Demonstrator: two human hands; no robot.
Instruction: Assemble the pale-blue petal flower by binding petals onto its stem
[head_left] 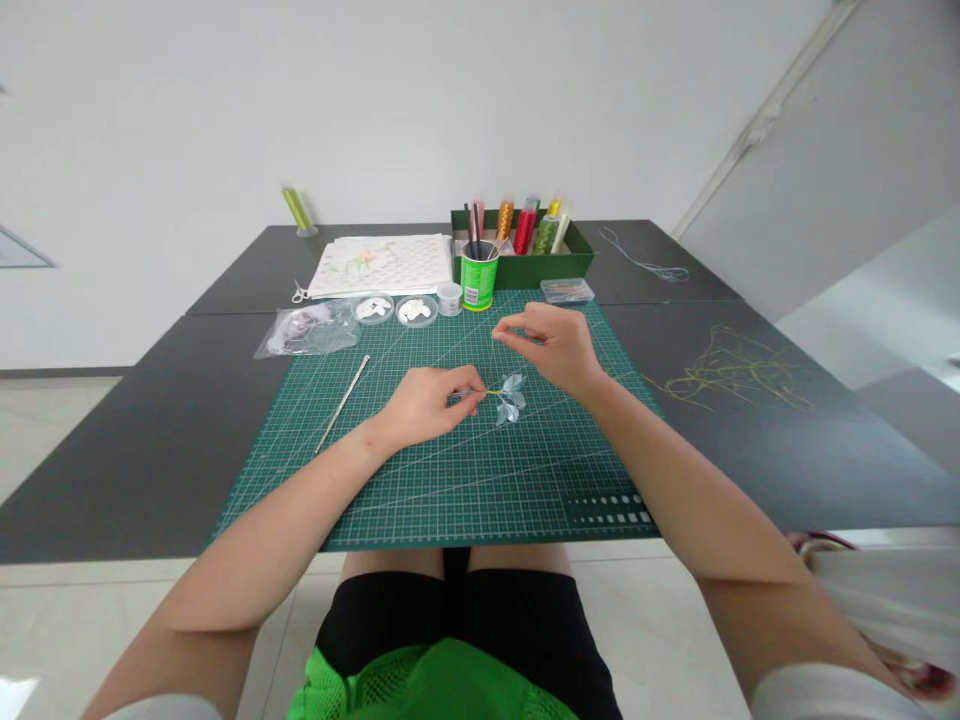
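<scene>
Your left hand [435,405] is closed in a pinch, thumb against fingers, and has the flower [511,402] by its thin green stem [493,392]. Flower sits just right of those fingertips, near the middle of the green mat [450,490], pale blue petals spread toward your right side. Can't tell if it touches the mat.

Your right hand [551,340] is above the mat, farther forward than the flower and apart from it. Thumb and index tips meet, other fingers curled. Can't tell if a fine thread is in that pinch.

Left of your left hand, a slim metal tool [343,403] lies slanted on the mat. Beyond: clear bag [319,335] over the mat's left edge, two dishes [431,318] with white pieces [413,311], small tub [449,299], green can [472,272] with dark sticks [477,230] upright in it, flat clear case [567,290].

Behind the can, a dark green box [547,268] holds coloured spools [526,230]. Papers [409,262] lie left of it. On the black table [750,440], right side: loose yellow-green threads [739,370], with a pale blue cord [645,262] farther back.
</scene>
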